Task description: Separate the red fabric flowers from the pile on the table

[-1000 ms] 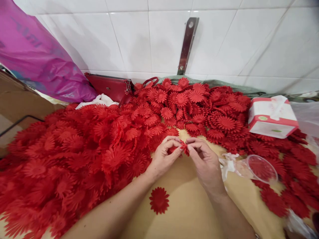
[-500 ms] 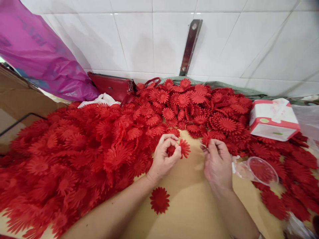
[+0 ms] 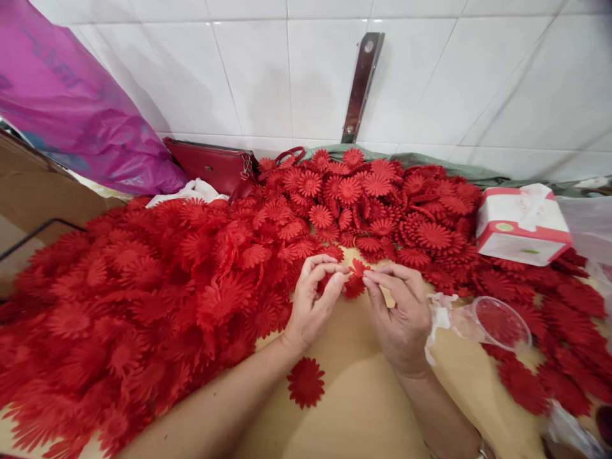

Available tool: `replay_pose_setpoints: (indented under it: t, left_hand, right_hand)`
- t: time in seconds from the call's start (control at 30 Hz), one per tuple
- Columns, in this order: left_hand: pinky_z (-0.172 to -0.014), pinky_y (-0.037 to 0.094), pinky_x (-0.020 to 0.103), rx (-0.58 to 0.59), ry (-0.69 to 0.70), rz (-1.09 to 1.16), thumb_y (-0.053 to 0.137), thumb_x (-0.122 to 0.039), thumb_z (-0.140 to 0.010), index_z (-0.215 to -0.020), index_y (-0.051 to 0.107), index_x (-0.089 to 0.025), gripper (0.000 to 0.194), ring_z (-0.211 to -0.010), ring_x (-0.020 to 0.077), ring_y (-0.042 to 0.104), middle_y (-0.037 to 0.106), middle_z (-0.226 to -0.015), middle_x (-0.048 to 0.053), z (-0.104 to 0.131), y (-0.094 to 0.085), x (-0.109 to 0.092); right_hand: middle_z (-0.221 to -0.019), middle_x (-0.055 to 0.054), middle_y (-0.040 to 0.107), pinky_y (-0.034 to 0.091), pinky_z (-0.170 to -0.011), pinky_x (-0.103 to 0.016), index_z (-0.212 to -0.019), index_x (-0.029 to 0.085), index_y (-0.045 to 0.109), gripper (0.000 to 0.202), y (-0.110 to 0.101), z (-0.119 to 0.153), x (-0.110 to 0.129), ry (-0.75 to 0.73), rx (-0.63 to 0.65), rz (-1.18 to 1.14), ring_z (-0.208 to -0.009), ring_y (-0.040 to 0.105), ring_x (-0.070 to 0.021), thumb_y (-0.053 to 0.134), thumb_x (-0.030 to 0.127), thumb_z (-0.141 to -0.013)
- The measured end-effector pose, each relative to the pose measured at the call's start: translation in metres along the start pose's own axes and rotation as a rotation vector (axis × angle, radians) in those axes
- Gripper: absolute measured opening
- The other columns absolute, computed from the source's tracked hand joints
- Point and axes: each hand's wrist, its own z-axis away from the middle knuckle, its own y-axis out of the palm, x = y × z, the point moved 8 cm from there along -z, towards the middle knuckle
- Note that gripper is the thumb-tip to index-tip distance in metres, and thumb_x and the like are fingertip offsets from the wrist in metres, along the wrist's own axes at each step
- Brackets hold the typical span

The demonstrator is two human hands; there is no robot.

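Observation:
Between my two hands is a red artificial flower piece (image 3: 354,285) with narrow petals, held just above the table. My left hand (image 3: 313,303) is closed in a pinch at its left side, thumb against the fingers. My right hand (image 3: 401,312) pinches at the flower's right edge with thumb and forefinger. The fingertips hide how many petal layers are there. A single flat red flower (image 3: 306,382) lies on the tan tabletop (image 3: 354,395) below my left wrist.
Loose red flowers heap at left (image 3: 119,299), with stacked ones behind (image 3: 373,191). To the right are a tissue box (image 3: 523,236), a clear plastic cup (image 3: 502,325) and a crumpled tissue (image 3: 438,319). A red purse (image 3: 210,167) and purple bag (image 3: 95,127) sit back left.
My right hand has moved left to meet the left hand at the flower. The left hand stays nearly in place, and the view has shifted slightly.

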Motion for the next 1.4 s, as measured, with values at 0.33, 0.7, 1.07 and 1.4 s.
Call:
replay_pose_setpoints:
  t: [0.33,0.7,1.07,1.4]
  left_hand:
    - [-0.098,0.043,0.032,-0.006,-0.156,0.124,0.065,-0.032,-0.092,-0.086,0.066,-0.017,0.016,-0.104,0.0202,0.058,0.061,-0.104,0.008,-0.008,0.002,0.025]
    - [-0.084,0.043,0.026,0.040,-0.122,0.128,0.067,-0.028,-0.091,-0.070,0.056,-0.018,0.026,-0.085,0.0153,0.055,0.057,-0.087,0.002,-0.009,0.003,0.014]
    - [-0.068,0.040,0.026,0.133,-0.255,0.198,0.066,-0.037,-0.092,-0.068,0.060,-0.017,0.032,-0.067,0.0125,0.050,0.054,-0.071,-0.001,-0.006,0.012,0.028]
    - [-0.084,0.045,0.027,0.235,-0.121,0.183,0.067,-0.035,-0.093,-0.081,0.068,-0.017,0.022,-0.086,0.0157,0.059,0.063,-0.086,0.003,-0.005,0.021,0.015]
  right_hand:
    - [-0.106,-0.009,0.068,0.058,-0.094,-0.036,-0.113,0.020,0.067,0.023,0.012,0.000,0.005,-0.026,0.082,-0.054,-0.102,0.067,-0.0196,0.067,0.010,-0.092]
    - [-0.117,-0.011,0.061,0.057,-0.093,-0.036,-0.115,0.020,0.068,0.022,0.016,0.003,0.006,0.020,0.098,-0.109,-0.110,0.063,-0.0202,0.065,0.015,-0.094]
    - [-0.110,-0.006,0.067,0.055,-0.093,-0.035,-0.101,0.025,0.073,0.009,0.034,0.015,-0.020,0.330,0.264,-0.403,-0.105,0.066,-0.0189,0.068,0.027,-0.094]
    - [-0.107,-0.004,0.068,0.049,-0.097,-0.037,-0.090,0.024,0.069,0.004,0.032,0.020,-0.033,0.466,0.222,-0.492,-0.106,0.064,-0.0191,0.066,0.024,-0.093]
